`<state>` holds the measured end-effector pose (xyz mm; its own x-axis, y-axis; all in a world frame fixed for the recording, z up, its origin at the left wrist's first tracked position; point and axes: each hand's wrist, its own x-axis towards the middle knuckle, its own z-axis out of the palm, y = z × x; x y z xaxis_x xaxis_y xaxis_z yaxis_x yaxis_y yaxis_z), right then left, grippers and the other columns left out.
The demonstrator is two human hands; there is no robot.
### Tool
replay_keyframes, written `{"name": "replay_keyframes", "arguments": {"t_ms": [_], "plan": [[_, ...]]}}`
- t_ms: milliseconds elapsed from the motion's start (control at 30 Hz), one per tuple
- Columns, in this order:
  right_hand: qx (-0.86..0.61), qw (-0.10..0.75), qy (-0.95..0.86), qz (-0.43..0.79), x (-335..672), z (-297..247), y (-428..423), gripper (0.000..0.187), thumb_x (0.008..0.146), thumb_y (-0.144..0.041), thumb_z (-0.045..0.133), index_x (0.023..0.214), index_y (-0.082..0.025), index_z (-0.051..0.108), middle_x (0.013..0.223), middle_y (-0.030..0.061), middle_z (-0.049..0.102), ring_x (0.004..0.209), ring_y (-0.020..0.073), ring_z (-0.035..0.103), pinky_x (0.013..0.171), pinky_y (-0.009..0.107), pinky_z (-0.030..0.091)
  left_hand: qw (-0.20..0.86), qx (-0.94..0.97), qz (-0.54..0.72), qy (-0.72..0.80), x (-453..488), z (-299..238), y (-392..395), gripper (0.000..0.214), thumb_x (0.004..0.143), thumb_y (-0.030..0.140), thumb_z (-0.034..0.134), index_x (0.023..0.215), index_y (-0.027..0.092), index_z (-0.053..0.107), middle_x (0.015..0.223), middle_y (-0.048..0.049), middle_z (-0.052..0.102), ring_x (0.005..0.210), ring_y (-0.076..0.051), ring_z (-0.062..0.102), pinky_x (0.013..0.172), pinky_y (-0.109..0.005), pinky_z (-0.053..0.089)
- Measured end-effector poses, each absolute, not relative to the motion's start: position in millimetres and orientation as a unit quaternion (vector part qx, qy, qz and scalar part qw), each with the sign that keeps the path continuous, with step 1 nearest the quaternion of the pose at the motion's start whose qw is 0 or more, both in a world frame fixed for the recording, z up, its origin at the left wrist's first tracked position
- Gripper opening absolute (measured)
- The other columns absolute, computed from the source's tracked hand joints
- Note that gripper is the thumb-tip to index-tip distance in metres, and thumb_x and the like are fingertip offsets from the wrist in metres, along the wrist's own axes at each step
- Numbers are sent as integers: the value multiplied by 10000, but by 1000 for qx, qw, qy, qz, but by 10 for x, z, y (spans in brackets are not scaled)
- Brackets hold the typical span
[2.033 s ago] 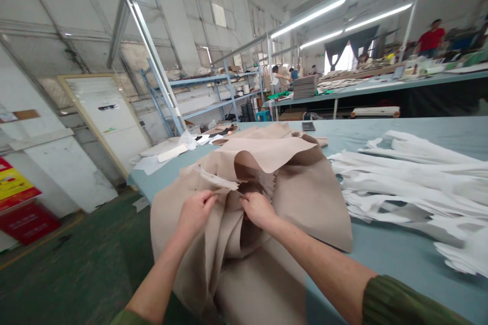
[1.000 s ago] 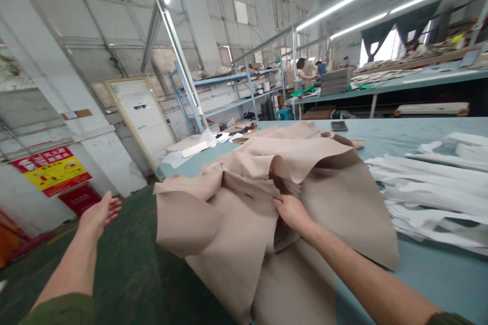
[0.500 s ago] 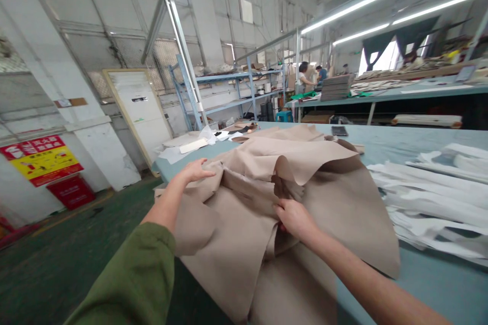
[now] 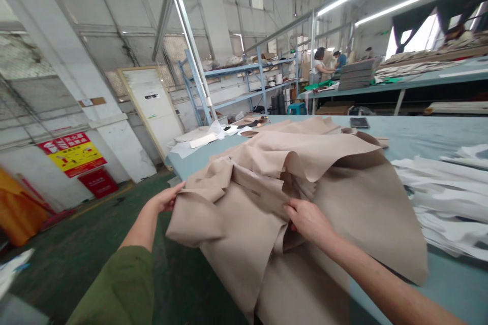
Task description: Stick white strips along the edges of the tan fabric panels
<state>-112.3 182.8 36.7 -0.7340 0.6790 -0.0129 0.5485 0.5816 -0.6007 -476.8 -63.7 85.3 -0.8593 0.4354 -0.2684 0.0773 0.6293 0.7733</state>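
Observation:
A heap of beige fabric sheets (image 4: 343, 198) lies on the blue-grey table (image 4: 419, 134), with folds hanging over the near edge. My left hand (image 4: 165, 199) is closed on the left corner of one beige sheet, out past the table's edge. My right hand (image 4: 307, 218) pinches a fold in the middle of the heap, its fingertips tucked into the layers. The sheet stretches between both hands.
White cut pieces (image 4: 446, 193) are spread on the table to the right. A dark phone (image 4: 359, 122) lies farther back. Blue shelving (image 4: 244, 84) and another table with people (image 4: 322, 63) stand behind. Green floor (image 4: 76, 244) lies to the left.
My left hand swung out over the floor, came back to the heap and now grips a sheet's left corner. My right hand stayed pinched on the fold.

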Motion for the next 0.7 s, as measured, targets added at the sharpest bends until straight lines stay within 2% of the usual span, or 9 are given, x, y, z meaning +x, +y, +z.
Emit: {"name": "replay_keyframes", "arguments": {"t_ms": [133, 200, 333, 400, 433, 500, 600, 633, 700], "plan": [[-348, 111, -886, 287, -1110, 359, 1825, 330, 963, -240, 392, 776, -188, 659, 614, 29, 668, 619, 165, 638, 579, 259, 346, 195, 206, 527, 801, -4630, 948, -531, 342, 954, 412, 581, 1187, 162, 588, 1102, -67, 645, 884, -172, 648, 762, -362, 571], [-348, 113, -886, 283, -1100, 357, 1830, 322, 960, -228, 397, 762, -190, 648, 622, 28, 668, 601, 157, 631, 565, 256, 336, 180, 256, 565, 764, -4484, 1009, -579, 363, 912, 459, 623, 1125, 166, 610, 1019, -51, 663, 828, -162, 647, 739, -344, 563], [-345, 115, -889, 278, -1086, 323, 1841, 306, 955, -216, 411, 751, -193, 637, 651, 21, 675, 586, 140, 622, 557, 246, 330, 168, 329, 575, 730, -4235, 1103, -755, 580, 607, 734, 734, 781, 188, 640, 642, -2, 614, 589, -153, 590, 593, -304, 518], [-345, 113, -890, 275, -1086, 304, 1840, 302, 956, -219, 415, 752, -194, 636, 656, 22, 675, 584, 139, 620, 557, 246, 328, 154, 348, 552, 742, -4237, 1204, -719, 627, 526, 784, 735, 686, 188, 627, 553, 4, 571, 527, -153, 552, 556, -311, 497], [-346, 111, -891, 272, -1086, 299, 1837, 302, 957, -221, 417, 753, -193, 637, 656, 23, 674, 584, 140, 619, 558, 246, 328, 140, 355, 536, 753, -4271, 1276, -645, 612, 540, 766, 745, 680, 181, 633, 559, 1, 580, 535, -157, 556, 571, -320, 502], [-348, 106, -892, 268, -1089, 300, 1829, 304, 960, -227, 420, 754, -191, 641, 658, 26, 674, 588, 142, 621, 561, 246, 330, 97, 363, 501, 780, -4368, 1442, -388, 516, 656, 654, 763, 762, 159, 663, 685, -20, 649, 641, -175, 610, 667, -341, 529], [-350, 100, -893, 265, -1091, 320, 1819, 304, 962, -230, 425, 765, -195, 654, 680, 27, 683, 612, 142, 631, 563, 242, 333, 49, 391, 439, 808, -4459, 1615, 171, 369, 883, 463, 658, 1092, 159, 642, 1090, -66, 673, 958, -208, 646, 868, -418, 533], [-351, 99, -893, 264, -1091, 328, 1818, 307, 964, -233, 424, 770, -196, 660, 690, 29, 687, 626, 145, 637, 564, 243, 333, 54, 406, 410, 815, -4455, 1620, 366, 359, 912, 425, 635, 1160, 166, 619, 1183, -78, 646, 1036, -221, 632, 909, -444, 526], [-355, 99, -893, 258, -1088, 340, 1818, 310, 965, -236, 424, 784, -194, 673, 721, 43, 701, 677, 160, 653, 575, 247, 339, 90, 432, 342, 830, -4402, 1538, 708, 346, 929, 397, 622, 1192, 172, 610, 1230, -85, 626, 1079, -233, 622, 928, -461, 528]]}}
